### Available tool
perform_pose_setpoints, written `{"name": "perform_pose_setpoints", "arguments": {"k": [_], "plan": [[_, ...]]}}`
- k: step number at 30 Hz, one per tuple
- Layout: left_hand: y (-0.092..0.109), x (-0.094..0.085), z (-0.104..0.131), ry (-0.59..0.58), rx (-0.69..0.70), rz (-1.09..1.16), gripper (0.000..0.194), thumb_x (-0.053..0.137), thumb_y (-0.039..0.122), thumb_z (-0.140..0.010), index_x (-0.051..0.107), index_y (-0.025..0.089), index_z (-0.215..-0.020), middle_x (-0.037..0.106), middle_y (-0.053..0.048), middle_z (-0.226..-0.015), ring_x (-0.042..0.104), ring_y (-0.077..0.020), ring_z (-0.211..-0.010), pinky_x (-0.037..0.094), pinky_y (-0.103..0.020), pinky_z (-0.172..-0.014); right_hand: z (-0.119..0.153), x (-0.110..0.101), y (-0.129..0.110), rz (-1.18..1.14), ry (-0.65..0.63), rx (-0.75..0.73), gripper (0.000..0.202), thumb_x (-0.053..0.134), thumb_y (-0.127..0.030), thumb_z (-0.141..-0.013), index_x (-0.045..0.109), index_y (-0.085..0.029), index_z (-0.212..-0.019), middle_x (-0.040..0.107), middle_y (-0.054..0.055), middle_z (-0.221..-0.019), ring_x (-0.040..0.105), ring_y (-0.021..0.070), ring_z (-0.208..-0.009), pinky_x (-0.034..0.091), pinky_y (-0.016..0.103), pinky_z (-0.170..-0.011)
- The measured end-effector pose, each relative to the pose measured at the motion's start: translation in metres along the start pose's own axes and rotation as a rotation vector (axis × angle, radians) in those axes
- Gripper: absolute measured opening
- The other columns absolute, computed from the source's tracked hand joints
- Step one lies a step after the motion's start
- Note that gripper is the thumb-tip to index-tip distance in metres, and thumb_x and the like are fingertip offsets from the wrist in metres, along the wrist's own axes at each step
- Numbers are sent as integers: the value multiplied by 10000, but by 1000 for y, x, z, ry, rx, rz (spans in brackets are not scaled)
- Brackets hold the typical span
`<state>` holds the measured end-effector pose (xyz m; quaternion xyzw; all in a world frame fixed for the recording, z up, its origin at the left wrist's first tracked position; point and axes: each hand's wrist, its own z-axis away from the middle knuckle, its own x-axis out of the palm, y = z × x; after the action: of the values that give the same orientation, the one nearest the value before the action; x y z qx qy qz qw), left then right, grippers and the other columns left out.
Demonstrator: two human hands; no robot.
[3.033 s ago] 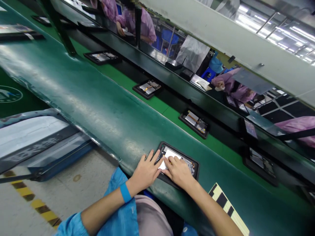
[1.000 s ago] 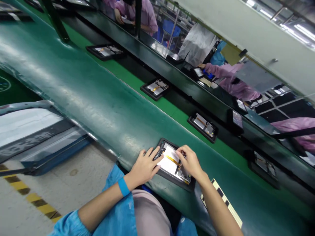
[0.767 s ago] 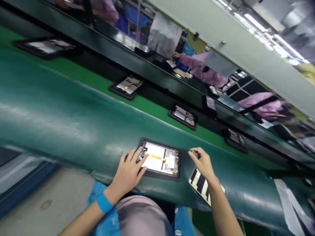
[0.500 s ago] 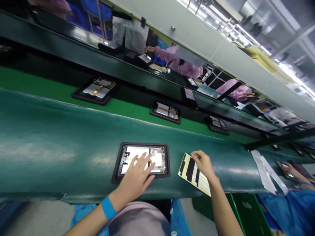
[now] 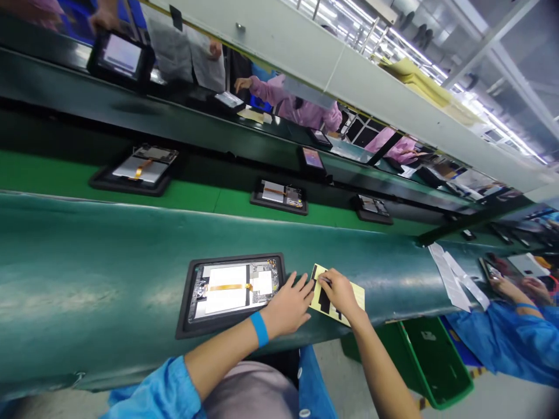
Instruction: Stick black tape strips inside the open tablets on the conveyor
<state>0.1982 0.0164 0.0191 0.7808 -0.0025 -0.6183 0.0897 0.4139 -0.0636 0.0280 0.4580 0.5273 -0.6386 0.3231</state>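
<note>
An opened tablet (image 5: 227,286) lies in a black tray (image 5: 186,314) on the bench, showing a white battery area, an orange ribbon cable and a circuit board. My left hand (image 5: 288,305), with a blue wristband, is open, fingers spread, between the tray's right edge and a yellow backing sheet (image 5: 356,295). Its fingertips reach the sheet's left edge; whether they press on it I cannot tell. Black adhesive strips (image 5: 324,302) sit on the sheet. Over them my right hand (image 5: 343,294) is closed in a pinch, a small dark thing at its fingertips too hidden to name.
Beyond the bench, a green conveyor (image 5: 196,201) carries trays with opened tablets, among them one tablet (image 5: 282,195) straight ahead. White paper strips (image 5: 449,276) lie at right, near a co-worker's blue sleeve (image 5: 506,343). A green crate (image 5: 441,366) stands below the bench edge.
My left hand has left the tablet and moved right to the yellow sheet. My right hand has come down over the sheet's black strips. The view has shifted somewhat.
</note>
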Motion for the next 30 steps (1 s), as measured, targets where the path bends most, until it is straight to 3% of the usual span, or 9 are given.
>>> {"name": "perform_pose_setpoints", "arguments": {"k": [5, 10, 20, 30], "plan": [[-17, 10, -16, -59, -9, 9, 524, 454, 410, -1009, 556, 106, -1423, 507, -139, -1539, 409, -365, -1448, 325, -588, -1155, 8, 10, -11, 180, -20, 11, 260, 514, -211, -977, 754, -235, -1074, 711, 69, -1036, 676, 210, -942, 488, 267, -799], [-21, 18, -16, -56, -23, 26, 521, 426, 429, -1016, 556, 146, -1433, 500, -131, -1547, 404, -362, -1454, 320, -600, -1157, 8, 13, -16, 290, -53, 62, 281, 511, -165, -977, 765, -249, -1062, 718, 66, -1054, 680, 194, -928, 481, 246, -770], [-20, 17, -15, -26, -29, 65, 503, 408, 380, -1014, 550, 147, -1436, 505, -136, -1541, 411, -367, -1445, 314, -650, -1145, 7, 17, -4, 71, 53, -8, 198, 504, -213, -965, 694, -216, -912, 712, 60, -913, 676, 220, -837, 486, 295, -764], [-20, 17, -15, -14, -23, 70, 484, 445, 345, -993, 559, 154, -1422, 526, -148, -1519, 422, -364, -1435, 298, -636, -1153, 8, 27, -3, 74, 134, 24, 199, 449, -262, -975, 630, -213, -906, 682, 67, -897, 655, 214, -784, 453, 285, -694]]}}
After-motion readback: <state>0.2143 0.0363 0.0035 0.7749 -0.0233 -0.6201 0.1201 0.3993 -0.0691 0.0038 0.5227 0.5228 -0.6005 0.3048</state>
